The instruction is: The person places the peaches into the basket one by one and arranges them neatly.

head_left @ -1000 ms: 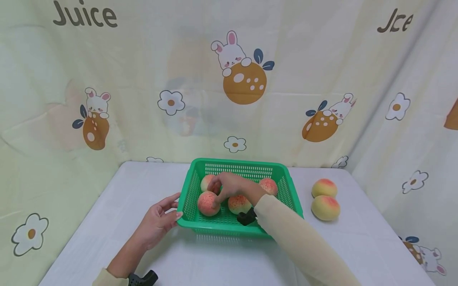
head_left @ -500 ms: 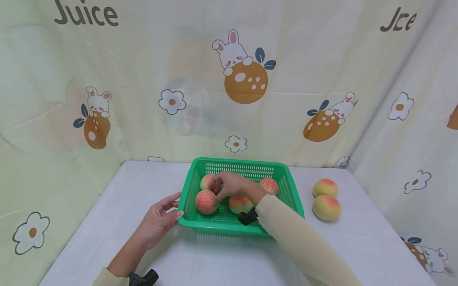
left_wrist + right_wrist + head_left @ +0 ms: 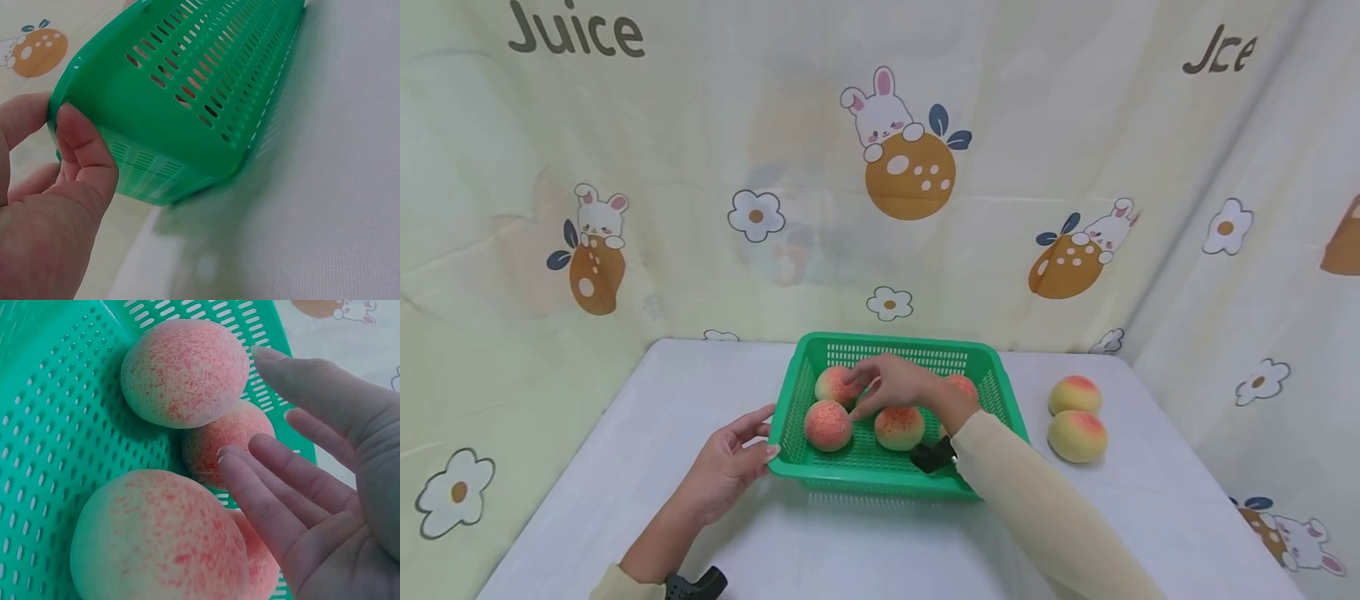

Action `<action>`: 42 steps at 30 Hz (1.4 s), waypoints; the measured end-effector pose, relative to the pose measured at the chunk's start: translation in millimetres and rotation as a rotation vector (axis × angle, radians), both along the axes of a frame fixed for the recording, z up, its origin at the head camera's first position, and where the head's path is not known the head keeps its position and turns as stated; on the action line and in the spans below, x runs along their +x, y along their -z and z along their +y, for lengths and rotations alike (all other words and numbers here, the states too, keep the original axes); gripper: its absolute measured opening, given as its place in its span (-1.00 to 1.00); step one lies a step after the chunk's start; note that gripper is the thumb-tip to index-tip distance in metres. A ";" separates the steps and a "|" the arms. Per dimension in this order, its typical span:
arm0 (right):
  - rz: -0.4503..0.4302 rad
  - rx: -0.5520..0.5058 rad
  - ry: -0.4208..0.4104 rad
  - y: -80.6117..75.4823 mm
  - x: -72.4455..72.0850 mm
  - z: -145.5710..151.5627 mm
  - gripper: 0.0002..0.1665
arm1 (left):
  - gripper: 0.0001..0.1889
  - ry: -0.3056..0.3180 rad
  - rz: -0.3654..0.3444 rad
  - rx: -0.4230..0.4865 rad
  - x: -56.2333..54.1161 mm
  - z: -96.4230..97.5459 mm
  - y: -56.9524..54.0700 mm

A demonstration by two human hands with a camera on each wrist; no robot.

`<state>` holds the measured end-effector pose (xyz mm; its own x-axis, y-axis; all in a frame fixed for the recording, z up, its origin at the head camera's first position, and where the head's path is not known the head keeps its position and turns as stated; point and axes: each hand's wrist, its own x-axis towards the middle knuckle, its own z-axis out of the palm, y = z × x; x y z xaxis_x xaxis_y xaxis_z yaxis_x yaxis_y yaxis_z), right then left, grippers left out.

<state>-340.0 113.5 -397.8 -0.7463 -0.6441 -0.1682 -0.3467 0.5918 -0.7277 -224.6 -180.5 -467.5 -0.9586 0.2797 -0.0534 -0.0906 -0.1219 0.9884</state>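
A green plastic basket (image 3: 880, 479) stands on the table, with several pink-speckled peaches inside. My left hand (image 3: 730, 467) grips its left rim near the front corner; in the left wrist view the thumb (image 3: 84, 140) lies along the outer wall. My right hand (image 3: 887, 387) is over the basket, fingers spread apart and holding nothing. Its fingertips are right beside the front-left peach (image 3: 828, 426) and the back-left peach (image 3: 835, 386). Below the hand lies a middle peach (image 3: 899, 429). The right wrist partly hides the back-right peach (image 3: 961, 386) and another peach near the front.
To the right of the basket, two yellow-green fruits with red blush, a rear one (image 3: 1076, 395) and a front one (image 3: 1078, 437), sit close together on the white tabletop (image 3: 880, 550). A printed curtain (image 3: 805, 250) hangs behind the table.
My right hand's fingers have come off the front-left peach and spread, and the hand has shifted slightly right. That peach sits slightly farther left. My left hand has stayed on the rim.
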 end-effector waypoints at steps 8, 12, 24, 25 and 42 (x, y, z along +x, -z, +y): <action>-0.029 -0.087 0.039 -0.5 6.2 16.4 -0.31 | -0.25 -0.002 -0.004 0.004 -0.2 -0.5 0.7; -0.054 -0.120 0.077 -3.3 9.4 27.1 -0.34 | -0.25 -0.012 -0.008 -0.005 -0.8 -0.3 1.1; 0.007 -0.180 0.136 -7.9 16.0 53.3 -0.33 | -0.27 -0.029 -0.020 -0.011 -0.9 -1.3 4.2; 0.010 -0.191 0.150 -8.4 17.0 55.7 -0.33 | -0.27 -0.029 -0.021 -0.009 -0.8 -1.1 4.2; 0.077 -0.324 0.304 -7.6 35.7 107.3 -0.41 | -0.27 -0.019 -0.024 0.012 -0.1 -2.1 4.3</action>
